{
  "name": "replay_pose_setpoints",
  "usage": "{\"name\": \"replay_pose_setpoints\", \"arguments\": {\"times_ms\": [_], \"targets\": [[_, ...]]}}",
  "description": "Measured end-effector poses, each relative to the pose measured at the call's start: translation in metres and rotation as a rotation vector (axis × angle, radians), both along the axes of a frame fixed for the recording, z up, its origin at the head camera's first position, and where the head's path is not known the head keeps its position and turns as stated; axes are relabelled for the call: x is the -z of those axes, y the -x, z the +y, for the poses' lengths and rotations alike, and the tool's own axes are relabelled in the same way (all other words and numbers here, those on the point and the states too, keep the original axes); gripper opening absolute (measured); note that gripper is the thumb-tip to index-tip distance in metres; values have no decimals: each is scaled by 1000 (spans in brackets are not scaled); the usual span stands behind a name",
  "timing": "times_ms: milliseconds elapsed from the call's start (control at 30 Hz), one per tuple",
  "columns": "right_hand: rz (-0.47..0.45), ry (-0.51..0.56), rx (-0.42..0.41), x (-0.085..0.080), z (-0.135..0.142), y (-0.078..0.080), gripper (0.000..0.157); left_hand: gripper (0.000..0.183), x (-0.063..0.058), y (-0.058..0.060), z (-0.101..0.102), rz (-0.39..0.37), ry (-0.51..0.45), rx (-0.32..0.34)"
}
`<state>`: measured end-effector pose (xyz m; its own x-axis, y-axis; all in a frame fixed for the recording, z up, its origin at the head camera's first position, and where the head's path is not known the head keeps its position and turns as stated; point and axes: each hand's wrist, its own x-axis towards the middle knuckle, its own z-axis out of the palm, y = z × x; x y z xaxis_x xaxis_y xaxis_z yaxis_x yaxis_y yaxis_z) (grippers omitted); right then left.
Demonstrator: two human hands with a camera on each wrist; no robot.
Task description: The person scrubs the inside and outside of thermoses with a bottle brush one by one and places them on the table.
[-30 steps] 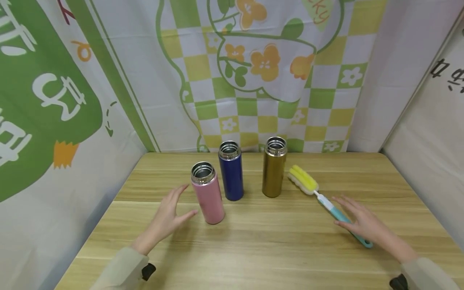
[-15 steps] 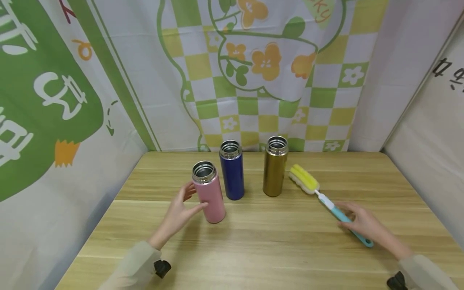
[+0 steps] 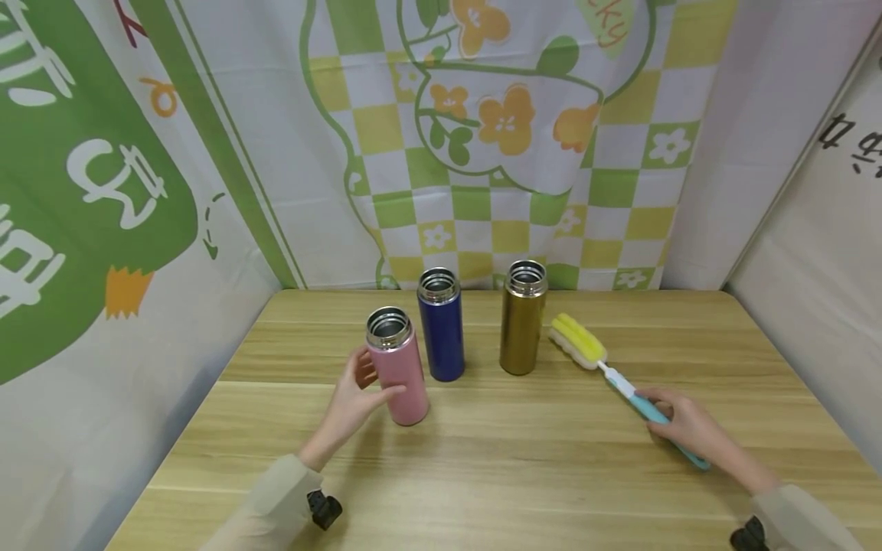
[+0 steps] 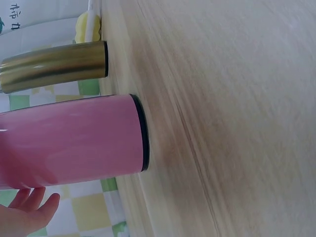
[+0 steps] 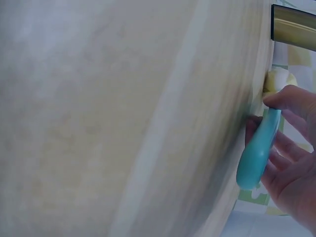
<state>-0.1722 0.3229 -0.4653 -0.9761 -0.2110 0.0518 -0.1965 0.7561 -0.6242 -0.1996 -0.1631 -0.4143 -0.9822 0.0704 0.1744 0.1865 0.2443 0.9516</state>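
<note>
My left hand (image 3: 350, 402) grips the pink vacuum flask (image 3: 403, 383), thumb across its front and fingers behind its far left side. The flask stands upright and lidless on the table. In the left wrist view, fingertips of my left hand (image 4: 29, 212) touch the pink flask (image 4: 74, 143). My right hand (image 3: 691, 428) pinches the turquoise handle of a bottle brush (image 3: 648, 408), whose yellow and white sponge head points away to the left. Seen from the right wrist, thumb and fingers of that hand (image 5: 296, 168) close round the brush handle (image 5: 259, 148).
Behind the pink flask stands a blue flask (image 3: 442, 337), also lidless. A gold flask (image 3: 521, 329) stands between it and the brush head. The wooden table (image 3: 496, 474) meets a patterned cloth (image 3: 482, 207) at its back edge.
My left hand has moved right and closed round the pink flask. My right hand has lowered onto the brush handle and taken hold of it. Flasks and brush have stayed in place.
</note>
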Motion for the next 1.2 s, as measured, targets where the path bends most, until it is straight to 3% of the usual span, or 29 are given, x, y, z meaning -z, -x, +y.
{"name": "replay_pose_setpoints", "arguments": {"times_ms": [167, 300, 433, 600, 733, 867, 933, 1000, 1133, 1200], "targets": [[-10, 64, -78, -2, 1, -2, 47, 81, 5, 3, 3, 11, -34, -4], [-161, 233, -160, -8, 1, -4, 49, 79, 8, 5, 4, 11, -59, -9], [-303, 354, -158, -14, -2, -5, 50, 79, 10, 7, 5, 7, -77, -11], [-383, 498, -192, -16, -4, -2, 41, 79, 11, 8, 6, -1, -102, -9], [-437, 735, -317, -20, -7, 1, 34, 79, 11, 8, 6, -4, -116, -5], [-489, 949, -505, -25, -11, 5, 43, 79, 11, 9, 5, -8, -112, -10], [-477, 998, -584, -27, -14, 7, 46, 80, 11, 8, 5, -9, -106, -10], [-411, 978, -609, -29, -15, 8, 45, 80, 10, 9, 4, -11, -100, -5], [-242, 868, -519, -32, -18, 9, 38, 81, 10, 10, 3, -28, -71, 1], [-158, 877, -500, -22, -14, 19, 38, 82, 10, 11, 3, -37, -64, 0]]}}
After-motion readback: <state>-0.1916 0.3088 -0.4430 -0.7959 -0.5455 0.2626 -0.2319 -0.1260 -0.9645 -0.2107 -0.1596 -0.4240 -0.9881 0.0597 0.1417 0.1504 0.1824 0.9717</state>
